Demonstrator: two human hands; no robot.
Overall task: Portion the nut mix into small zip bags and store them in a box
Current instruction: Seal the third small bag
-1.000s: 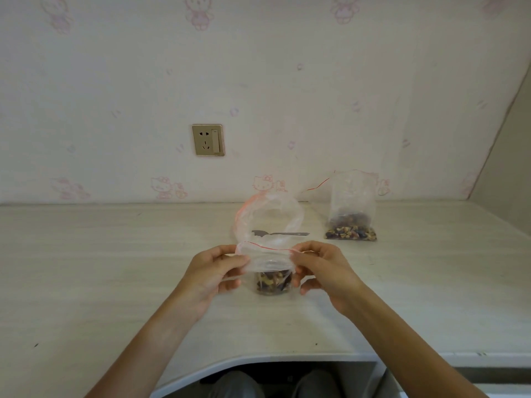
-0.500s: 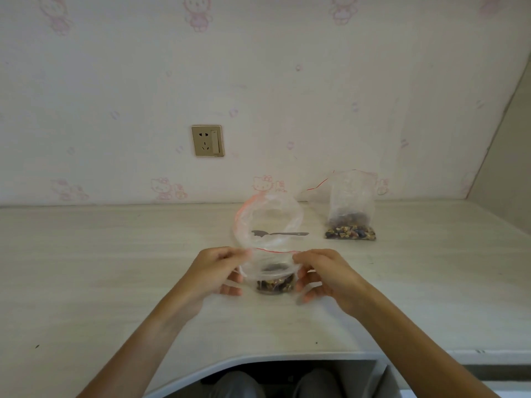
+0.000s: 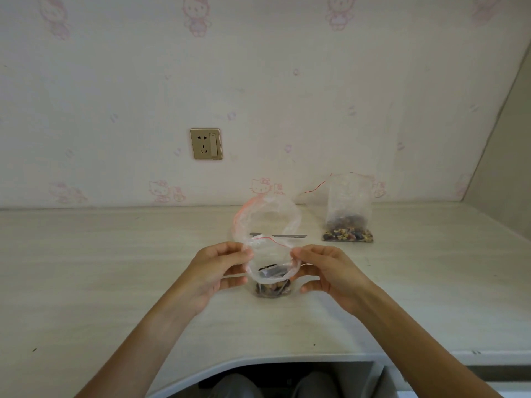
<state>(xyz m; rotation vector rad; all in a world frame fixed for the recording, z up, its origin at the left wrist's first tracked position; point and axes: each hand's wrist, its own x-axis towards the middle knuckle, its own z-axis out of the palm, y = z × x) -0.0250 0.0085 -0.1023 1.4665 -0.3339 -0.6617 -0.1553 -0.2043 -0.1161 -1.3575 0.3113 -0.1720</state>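
The left hand [image 3: 222,270] pinches the left edge of a small zip bag [image 3: 271,255] between thumb and curled fingers, and the right hand [image 3: 326,271] pinches the opposite edge the same way, so the bag stands between them on the pale surface [image 3: 115,282], near its front edge. Its mouth is pulled into a wide ring that gapes up and toward the person, with a red zip line [image 3: 268,239] crossing it; the nut mix [image 3: 273,290] sits in a low heap at the bottom. The bag's long axis runs roughly upright, bottom on the surface, opening on top. The step looks like settling or closing a filled portion. To do it well, I would keep the base planted so the nuts stay low, draw the two edges apart until the ring flattens, line up the zip strips, then press along them from one end to the other, letting air out first. Beyond the bag lies a spoon [image 3: 280,235], and farther right a larger bag of mix [image 3: 347,214] stands open near the wall [image 3: 287,96].
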